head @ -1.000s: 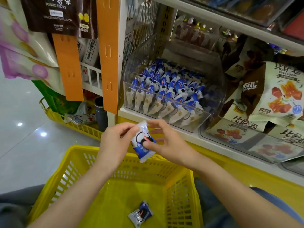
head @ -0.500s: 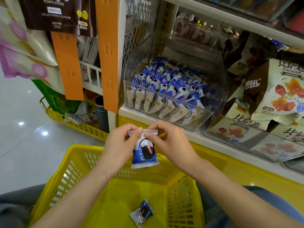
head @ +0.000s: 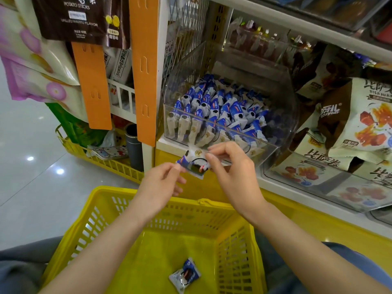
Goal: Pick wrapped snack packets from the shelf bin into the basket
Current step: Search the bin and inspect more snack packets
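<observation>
Just above the basket's (head: 233,251) far rim, in front of the shelf (head: 297,195), your left hand (head: 161,183) and right hand (head: 235,175) pinch one packet (head: 194,164) by its opposite ends, with your fingertips closed on the wrapper. A second packet (head: 185,274) lies on the basket's bottom, on the near side. On the shelf, the clear bin (head: 284,107) holds rows of the same blue-and-white packets. Left of the shelf is a glossy grey tiled floor (head: 27,187) reflecting spots of light.
</observation>
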### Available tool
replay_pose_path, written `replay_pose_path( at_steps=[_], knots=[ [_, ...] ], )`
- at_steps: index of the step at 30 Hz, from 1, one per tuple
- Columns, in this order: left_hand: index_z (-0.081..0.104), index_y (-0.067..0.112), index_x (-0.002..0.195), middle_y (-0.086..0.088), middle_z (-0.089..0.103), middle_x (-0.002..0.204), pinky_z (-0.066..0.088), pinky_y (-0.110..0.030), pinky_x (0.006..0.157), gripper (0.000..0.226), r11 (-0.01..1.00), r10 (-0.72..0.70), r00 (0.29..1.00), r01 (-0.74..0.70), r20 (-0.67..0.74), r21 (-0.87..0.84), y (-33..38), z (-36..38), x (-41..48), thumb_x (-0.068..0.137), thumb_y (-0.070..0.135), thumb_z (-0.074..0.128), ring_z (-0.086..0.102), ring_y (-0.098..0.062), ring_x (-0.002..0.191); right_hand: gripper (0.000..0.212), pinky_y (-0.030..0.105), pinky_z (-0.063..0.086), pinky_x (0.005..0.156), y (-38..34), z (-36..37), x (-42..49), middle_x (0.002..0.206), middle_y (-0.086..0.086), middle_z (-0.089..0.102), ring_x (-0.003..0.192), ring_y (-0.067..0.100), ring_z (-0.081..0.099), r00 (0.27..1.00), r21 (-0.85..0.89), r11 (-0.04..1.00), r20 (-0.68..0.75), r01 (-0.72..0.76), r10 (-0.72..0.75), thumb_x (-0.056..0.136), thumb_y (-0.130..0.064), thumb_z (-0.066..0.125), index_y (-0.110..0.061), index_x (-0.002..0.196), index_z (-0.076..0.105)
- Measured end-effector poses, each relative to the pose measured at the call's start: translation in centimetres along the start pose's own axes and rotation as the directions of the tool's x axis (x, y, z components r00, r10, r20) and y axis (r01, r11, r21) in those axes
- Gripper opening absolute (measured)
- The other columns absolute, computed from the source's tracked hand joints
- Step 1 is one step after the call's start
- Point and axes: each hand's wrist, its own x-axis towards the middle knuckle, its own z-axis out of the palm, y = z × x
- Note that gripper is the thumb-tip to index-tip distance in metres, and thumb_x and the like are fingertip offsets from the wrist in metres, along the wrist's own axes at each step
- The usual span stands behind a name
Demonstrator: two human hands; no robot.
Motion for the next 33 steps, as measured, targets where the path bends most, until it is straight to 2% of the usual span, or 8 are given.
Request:
replay_pose_path(
  at_steps=[4,9,14,17,19,24,29,33],
  knots=[
    [0.062,0.016,0.085,-0.004,0.069,0.069,0.053,-0.024,0.048,0.047,0.877,-0.248,0.962,0.273,0.114,-0.396,1.0,0.2,0.1,0.096,0.046,0.027,0.065,-0.017,0.057,0.003,0.028,0.052,0.078,-0.1,0.5,-0.9,0.105,0.001,0.059,0.098,0.010,0.057,0.959,-0.082,0.973,0.203,0.215,-0.195,0.087,-0.012,0.061,-0.010,0.087,0.064],
    [0.069,0.017,0.095,-0.007,0.072,0.091,0.052,-0.028,0.061,0.021,0.887,-0.179,0.984,0.168,0.015,-0.431,0.5,-0.4,-0.2,0.089,0.032,0.055,0.067,-0.017,0.081,0.011,0.028,0.047,0.078,-0.3,0.8,-1.2,0.110,0.004,0.061,0.101,0.018,0.055,0.869,-0.217,0.886,0.389,0.410,-0.306,0.086,-0.020,0.061,-0.012,0.091,0.068],
    [0.064,0.017,0.099,-0.005,0.071,0.089,0.049,-0.033,0.075,0.014,0.927,-0.162,0.981,0.113,-0.109,-0.357,0.5,-0.1,-0.1,0.091,0.021,0.054,0.065,-0.016,0.080,0.028,0.027,0.048,0.084,-0.6,1.7,-1.5,0.114,-0.004,0.056,0.093,0.008,0.057,0.947,-0.034,0.991,0.291,-0.132,0.136,0.093,-0.029,0.050,-0.018,0.119,0.053],
    [0.058,0.021,0.104,-0.001,0.069,0.088,0.047,-0.018,0.061,0.013,0.946,-0.104,0.989,0.067,-0.101,-0.316,0.4,0.3,-0.2,0.091,0.022,0.053,0.066,-0.005,0.070,0.030,0.033,0.053,0.084,-0.5,2.0,-1.3,0.112,0.003,0.063,0.091,0.014,0.063,0.851,0.159,0.876,0.365,-0.456,0.376,0.096,-0.027,0.045,-0.012,0.120,0.052],
    [0.055,0.022,0.101,0.004,0.067,0.079,0.042,-0.008,0.047,0.010,0.963,-0.047,0.997,0.028,-0.063,-0.269,0.4,0.6,-0.3,0.092,0.019,0.053,0.063,0.004,0.058,0.029,0.022,0.054,0.073,-0.5,1.9,-1.2,0.100,0.004,0.068,0.082,0.010,0.063,0.800,0.285,0.780,0.439,-0.556,0.410,0.097,-0.026,0.042,-0.008,0.111,0.060],
    [0.039,0.031,0.109,0.017,0.051,0.089,0.039,-0.009,0.056,0.033,0.980,0.175,0.976,-0.160,-0.131,0.117,-0.7,0.8,-0.2,0.088,0.015,0.058,0.052,0.000,0.071,0.025,0.021,0.054,0.062,-0.5,2.1,-1.0,0.098,0.012,0.068,0.074,0.012,0.065,0.768,0.432,0.639,0.428,-0.637,0.476,0.097,-0.017,0.045,0.000,0.110,0.058],
    [0.047,0.029,0.103,0.016,0.053,0.090,0.044,-0.010,0.059,0.026,0.984,0.172,0.980,-0.166,-0.099,0.064,-0.9,0.9,0.0,0.089,0.009,0.056,0.055,-0.003,0.074,0.019,0.035,0.053,0.076,-0.1,2.3,-0.8,0.097,0.010,0.069,0.080,0.016,0.064,0.802,0.375,0.714,0.360,-0.592,0.476,0.098,-0.019,0.043,-0.011,0.106,0.057],
    [0.045,0.029,0.101,0.014,0.051,0.103,0.046,-0.018,0.073,0.032,0.983,0.185,0.975,-0.184,-0.121,0.021,-0.6,0.6,0.0,0.084,0.009,0.062,0.054,-0.002,0.092,0.023,0.019,0.050,0.053,-0.1,1.6,-0.3,0.087,0.010,0.068,0.071,0.011,0.058,0.836,0.222,0.835,0.372,-0.503,0.404,0.099,-0.023,0.040,-0.020,0.103,0.062]
  ],
)
